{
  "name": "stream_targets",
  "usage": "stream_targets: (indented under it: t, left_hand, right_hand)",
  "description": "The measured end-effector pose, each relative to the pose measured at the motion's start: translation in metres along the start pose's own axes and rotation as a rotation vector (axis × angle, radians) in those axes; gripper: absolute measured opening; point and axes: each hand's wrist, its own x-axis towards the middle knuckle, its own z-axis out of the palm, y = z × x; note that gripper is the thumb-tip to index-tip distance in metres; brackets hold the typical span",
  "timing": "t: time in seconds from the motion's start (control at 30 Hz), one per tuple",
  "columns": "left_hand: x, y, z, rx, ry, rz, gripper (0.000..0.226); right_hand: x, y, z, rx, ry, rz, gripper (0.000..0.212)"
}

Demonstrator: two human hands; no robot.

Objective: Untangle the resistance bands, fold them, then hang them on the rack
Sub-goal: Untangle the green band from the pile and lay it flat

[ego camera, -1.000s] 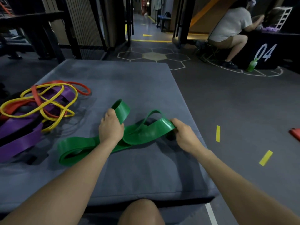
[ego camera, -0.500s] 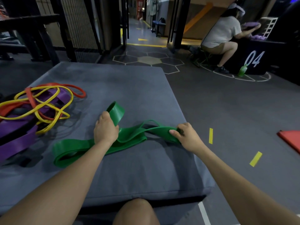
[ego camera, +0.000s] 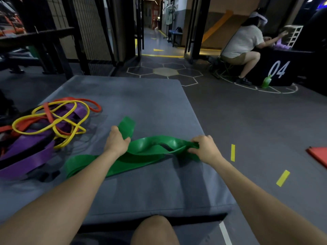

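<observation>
A wide, flat green rubber resistance band [ego camera: 141, 154] lies across the near middle of a thick grey padded gym mat [ego camera: 141, 103], running from a folded end at the lower left up to the mat's right edge. The left hand [ego camera: 115, 143] has its fingers closed around one loop of the band, whose end stands up above the thumb. The right hand [ego camera: 206, 149] pinches the other end with closed fingers, right at the mat's right-hand edge, with the band raised slightly off the surface between the two hands and a dark gap showing between its layers.

On the far left of the mat sits a tangled heap: a thin yellow rubber band [ego camera: 53, 124] looped over a thin orange-red band [ego camera: 88, 101], both lying on wide purple bands [ego camera: 26, 156] that reach the left border of the view. The heap and the green band are apart, with bare mat between them. The far half of the mat is bare, as is its near strip up to the front edge, where a bare knee [ego camera: 155, 230] shows.

Right of the mat the dark floor [ego camera: 247, 129] is open, marked by two short yellow tape strips [ego camera: 232, 152]; a red mat corner [ego camera: 318, 156] enters at the right. Another person [ego camera: 242, 45] crouches far back right beside a black box marked 04 [ego camera: 281, 69], a green bottle [ego camera: 266, 82] at its foot.
</observation>
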Motion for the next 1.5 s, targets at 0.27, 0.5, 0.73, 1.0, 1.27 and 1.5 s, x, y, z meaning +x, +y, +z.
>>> stream_targets:
  t: [0.27, 0.5, 0.73, 1.0, 1.27, 1.5]
  left_hand:
    - [0.007, 0.005, -0.071, -0.100, 0.157, 0.055, 0.039]
    - [0.014, 0.008, -0.135, -0.122, 0.168, 0.166, 0.035]
    - [0.001, 0.052, -0.178, -0.184, 0.066, 0.324, 0.027]
    - [-0.027, 0.132, -0.232, -0.370, -0.038, 0.525, 0.015]
    - [-0.042, 0.190, -0.278, -0.484, -0.129, 0.581, 0.016]
    - [-0.037, 0.220, -0.292, -0.559, -0.080, 0.599, 0.027]
  right_hand:
    - [-0.010, -0.019, -0.007, -0.223, 0.140, 0.015, 0.024]
    - [-0.010, -0.058, -0.022, -0.413, -0.191, 0.019, 0.057]
    - [0.004, -0.167, -0.067, -0.022, -0.052, -0.309, 0.067]
    - [0.017, -0.264, -0.137, 0.170, 0.219, -0.595, 0.050]
    - [0.024, -0.284, -0.218, 0.092, 0.450, -0.693, 0.015]
    - [0.034, -0.299, -0.261, 0.060, 0.553, -0.661, 0.024]
